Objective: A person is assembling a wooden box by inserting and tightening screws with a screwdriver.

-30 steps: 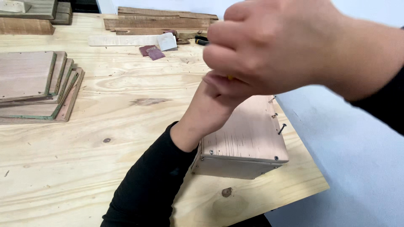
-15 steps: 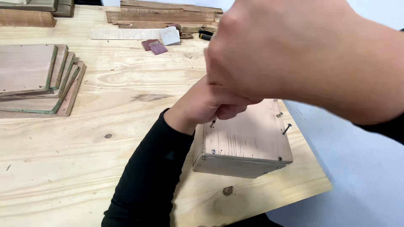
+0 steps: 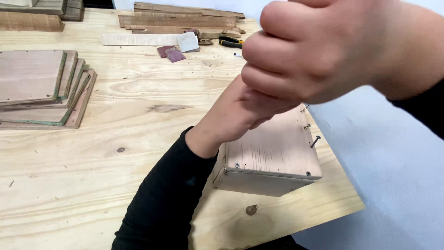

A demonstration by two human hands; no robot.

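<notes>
A small wooden box (image 3: 273,159) sits near the right edge of the plywood table (image 3: 115,134), top panel up, with screw heads at its corners and several screws standing partly proud along its right side.

The left hand (image 3: 243,113) lies across the far part of the box top, palm down and in contact with the wood. Its fingers are hidden behind the other hand, so whether they are spread or curled cannot be told. A black sleeve (image 3: 166,199) covers the forearm to the wrist.

The right hand (image 3: 319,51) is raised close to the camera, above the left hand and the far end of the box. Its fingers are curled tightly into a fist; whether anything is pinched inside cannot be seen.

To the left, well apart from the box, a stack of flat boards (image 3: 39,88) with greenish edges rests on the table. At the far edge lie long wooden planks (image 3: 180,18), two small dark red pieces (image 3: 170,53) and pliers (image 3: 230,42) with yellow and black handles.
</notes>
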